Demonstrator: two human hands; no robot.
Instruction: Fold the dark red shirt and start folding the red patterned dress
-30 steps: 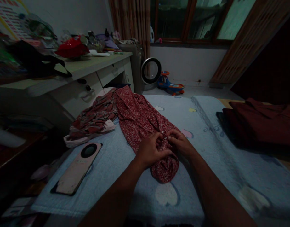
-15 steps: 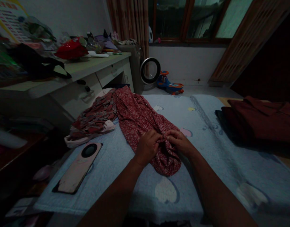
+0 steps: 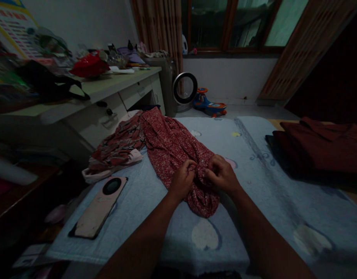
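Observation:
A red garment with a fine white pattern [image 3: 172, 143] lies lengthwise on the light blue bed cover [image 3: 149, 217], its near end bunched. My left hand [image 3: 182, 180] is closed on a gathered fold of it. Close by on the right, my right hand [image 3: 221, 174] pinches the same bunched cloth, fingers curled. What exact part of the garment lies between the fingertips is too dark to make out. A second patterned garment in brownish red with a pale edge [image 3: 117, 147] lies crumpled at the left, against the red one.
A phone [image 3: 99, 207] rests near the bed's left edge. Folded dark red clothes [image 3: 326, 147] are stacked at the right. Along the left stands a cluttered desk [image 3: 108, 87]. Behind are a washing machine with its round door [image 3: 185, 88] open and a blue ride-on toy [image 3: 209, 104].
My right hand has lifted slightly and curled its fingers more. The left hand has turned a little, still on the cloth. The garment's near end has shifted slightly left.

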